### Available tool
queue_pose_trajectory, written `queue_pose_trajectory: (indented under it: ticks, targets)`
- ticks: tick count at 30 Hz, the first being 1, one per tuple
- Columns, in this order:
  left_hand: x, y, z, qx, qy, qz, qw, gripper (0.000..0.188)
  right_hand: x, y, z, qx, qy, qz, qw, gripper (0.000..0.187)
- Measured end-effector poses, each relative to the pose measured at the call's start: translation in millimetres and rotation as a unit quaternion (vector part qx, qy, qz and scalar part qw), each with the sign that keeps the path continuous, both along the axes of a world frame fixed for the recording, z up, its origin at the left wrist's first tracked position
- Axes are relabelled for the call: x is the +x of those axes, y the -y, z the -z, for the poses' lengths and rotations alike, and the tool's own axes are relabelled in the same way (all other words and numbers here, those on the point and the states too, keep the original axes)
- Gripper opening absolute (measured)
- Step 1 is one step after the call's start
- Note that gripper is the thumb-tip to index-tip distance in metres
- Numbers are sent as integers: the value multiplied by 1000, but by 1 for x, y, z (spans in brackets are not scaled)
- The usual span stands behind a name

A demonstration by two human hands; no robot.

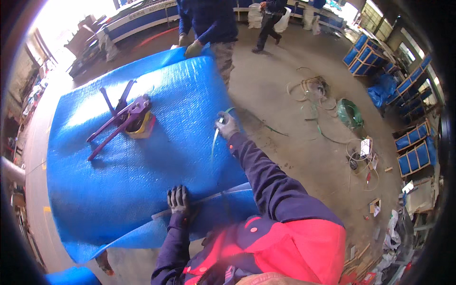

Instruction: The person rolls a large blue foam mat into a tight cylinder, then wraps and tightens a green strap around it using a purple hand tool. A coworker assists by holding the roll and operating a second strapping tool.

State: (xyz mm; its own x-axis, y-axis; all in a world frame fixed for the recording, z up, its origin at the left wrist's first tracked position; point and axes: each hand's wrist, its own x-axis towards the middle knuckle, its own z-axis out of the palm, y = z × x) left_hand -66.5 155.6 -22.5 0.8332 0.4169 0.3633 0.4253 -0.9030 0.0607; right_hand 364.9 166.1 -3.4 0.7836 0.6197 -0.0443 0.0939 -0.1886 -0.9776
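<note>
A large bundle wrapped in blue woven plastic sheet lies in front of me. My left hand, in a dark grey glove, rests flat on its near part, fingers stretched out. At the bundle's right edge my gloved right hand is closed on a green plastic strap, whose end sticks out over the sheet. More of the strap trails to the floor on the right. On top of the bundle, long-handled purple strapping tools lie by a small yellow and red container.
A co-worker at the far edge has both gloved hands on the sheet. Another person is farther back. Green strap coils and loose strapping lie on the floor at right. Blue-wrapped crates stand beyond.
</note>
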Motion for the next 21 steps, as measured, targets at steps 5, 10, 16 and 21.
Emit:
queue_pose_trajectory:
  ticks: [5, 10, 16, 21]
  targets:
    - [-2, 1, -1, -36, -22, -7, 999, 111, -12, -20, 0, -6, 104, 73, 992, 41]
    - [-1, 0, 1, -11, 10, -9, 1000, 100, -16, -31, -9, 32, 54, 8, 998, 35]
    - [-4, 0, -2, -71, 0, -1, 997, 101, -11, -45, 25, -54, 109, 52, 991, 30]
    - [-1, 1, -2, -45, 2, 1, 999, 103, -5, -43, 32, -45, 131, 38, 990, 33]
